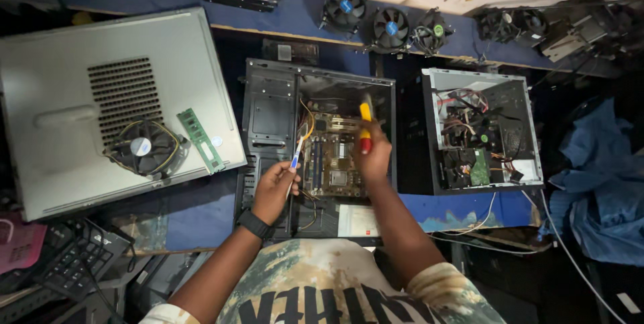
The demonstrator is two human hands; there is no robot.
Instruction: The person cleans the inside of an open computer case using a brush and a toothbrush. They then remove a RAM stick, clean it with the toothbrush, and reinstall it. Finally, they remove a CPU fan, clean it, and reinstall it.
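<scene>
My left hand is closed in a narrow pinch on a thin blue-and-white tool, poss. a small brush or pen; can't tell which. Its tip points up into the open computer case, near the yellow wires at the left edge of the motherboard.

My right hand is wrapped tight around a screwdriver w/ a yellow-and-red handle, held roughly upright over the upper right part of the motherboard. The tip is hidden, so contact w/ the board can't be confirmed.

The case lies on its side on the blue bench, side panel off, directly in front of me.

Left of it: a grey side panel w/ a loose fan and a green memory stick resting on it. Right of it: a second open case, well apart from my hands. Three more fans sit along the back edge. A keyboard sits at lower left.
</scene>
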